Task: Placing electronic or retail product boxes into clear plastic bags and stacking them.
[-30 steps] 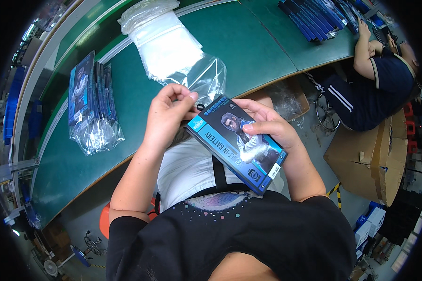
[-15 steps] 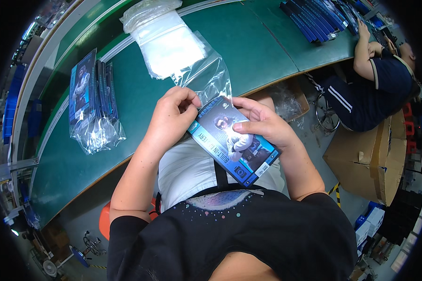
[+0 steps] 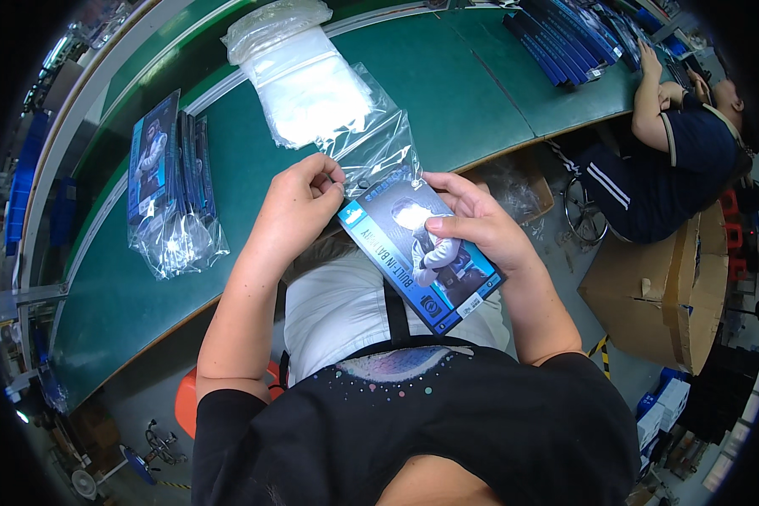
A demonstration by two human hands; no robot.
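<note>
I am sliding the flat blue printed retail box (image 3: 422, 253) into the clear plastic sleeve bag (image 3: 375, 152), above my lap at the green bench's (image 3: 447, 93) edge. My left hand (image 3: 299, 207) pinches the bag's mouth; my right hand (image 3: 472, 228) is clamped on the box. Next, I judge, the box needs pushing further while the mouth is kept wide.

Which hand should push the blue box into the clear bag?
Probably the right hand: it grips the blue box around its middle, top end at the clear bag. The left hand pinches the bag's edge.
</note>
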